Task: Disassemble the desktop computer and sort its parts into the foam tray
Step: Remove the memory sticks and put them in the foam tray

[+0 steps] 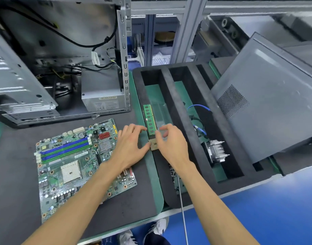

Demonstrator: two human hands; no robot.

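Observation:
A green motherboard [70,165] lies flat on the dark mat, its CPU socket bare. A small square CPU chip [154,145] sits at the near end of the black foam tray's [171,106] left slot, pinched between the fingertips of my left hand [130,145] and my right hand [171,144]. Just beyond the chip, a green RAM stick [149,119] lies in that slot beside a clear plastic sleeve [161,114]. The middle slot holds blue and black cables [199,121] and a finned heatsink cooler [216,152].
The open computer case [54,55] with its power supply [102,92] stands at the back left. A grey side panel [271,96] leans over the tray's right side. A thin metal rod [182,209] lies by the tray's near edge. Blue floor and shoes below.

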